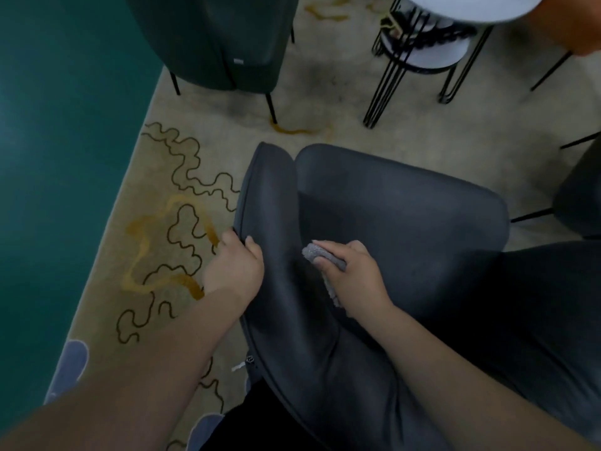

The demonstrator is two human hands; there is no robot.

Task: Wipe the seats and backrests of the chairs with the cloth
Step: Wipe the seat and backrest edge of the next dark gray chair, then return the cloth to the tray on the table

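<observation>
Over the dark grey chair (390, 203) nearest us, we are in the middle of wiping: our right hand (353, 275) has its grip curled round the bunched grey cloth (317, 255), thumb and fingers pinching it, and presses it low on the inner face of the backrest (279, 206), close to where that meets the seat (406, 222). A loose end of the cloth hangs out below the palm. Our left hand (235, 268) steadies the chair, its grip closed over the outer piped edge of the backrest, fingers wrapped round the rim.

We judge this to be the backrest step on this chair. How much of the seat has been covered we cannot tell. The next move seems to call for drawing the cloth along the curved inner surface with even pressure while our left hand keeps the chair from turning, then shifting onto the seat pad.

Other chairs wait: a dark green chair (221, 40) stands beyond on the patterned rug (169, 229), and the edge of another dark one (579, 196) shows at the right.

As for containers, we see none that plainly holds anything; a small round white table (471, 4) on black wire legs stands ahead, and the dark things on its lower shelf are too blurred to name.
</observation>
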